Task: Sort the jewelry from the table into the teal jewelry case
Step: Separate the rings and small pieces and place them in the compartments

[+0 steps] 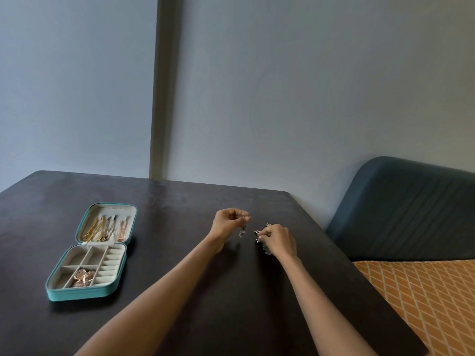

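dark table [180,253], the landmark for this entry. case [55,295]: teal, lying open on the table's left part, well apart from both hands; lid half on the far side, tray half nearer the viewer. lid lining carries several chains [96,229], gold and darker ones, hanging side by side. tray divided into compartments and a column of ring rolls; one near compartment holds earrings [83,277], pale brownish pieces, heaped together. left hand [228,223]: over the table's far right part, fingers curled, thumb and forefinger pinching a thin drop earring [242,232] that hangs down with a clear stone at its lower end, raised off the table. right hand [279,240]: just right of the left hand, low at the table surface, fingertips gripping a beaded cluster [258,236] of small silver-grey pieces; more of the same cluster shows under the palm near the wrist; whether it is one item or several cannot be told. hands near each other but not touching. both forearms bare, reaching in from the table's near edge. past the table's right edge: a blue cushioned backrest [411,209] and an orange lattice-patterned seat [424,299]. behind the table, a pale grey-blue wall [308,86].
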Available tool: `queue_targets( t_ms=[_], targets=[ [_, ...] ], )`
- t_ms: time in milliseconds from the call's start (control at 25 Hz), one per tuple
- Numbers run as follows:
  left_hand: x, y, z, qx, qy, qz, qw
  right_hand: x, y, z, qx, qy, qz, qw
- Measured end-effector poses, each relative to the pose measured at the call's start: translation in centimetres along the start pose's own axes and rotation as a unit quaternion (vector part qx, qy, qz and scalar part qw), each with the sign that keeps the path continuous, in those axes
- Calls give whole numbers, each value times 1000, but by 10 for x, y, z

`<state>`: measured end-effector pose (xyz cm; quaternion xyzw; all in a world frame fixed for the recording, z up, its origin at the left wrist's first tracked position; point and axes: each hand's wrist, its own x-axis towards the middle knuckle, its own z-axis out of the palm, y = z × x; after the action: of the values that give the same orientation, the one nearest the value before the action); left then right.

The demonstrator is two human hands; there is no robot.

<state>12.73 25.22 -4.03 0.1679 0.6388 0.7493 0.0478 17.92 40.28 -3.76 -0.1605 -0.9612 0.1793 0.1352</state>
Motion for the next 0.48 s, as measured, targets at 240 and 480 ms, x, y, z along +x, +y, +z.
queue_targets(
  t_ms=[240, 480],
  targets=[
    [-1, -2, -1, 11, -3, -6, 1000, 7, 3, 1, 60, -19, 12, 998],
    [0, -3, 1, 14, -9, -3, 1000, 15, 4, 4, 98, -1, 4, 995]
  ],
)
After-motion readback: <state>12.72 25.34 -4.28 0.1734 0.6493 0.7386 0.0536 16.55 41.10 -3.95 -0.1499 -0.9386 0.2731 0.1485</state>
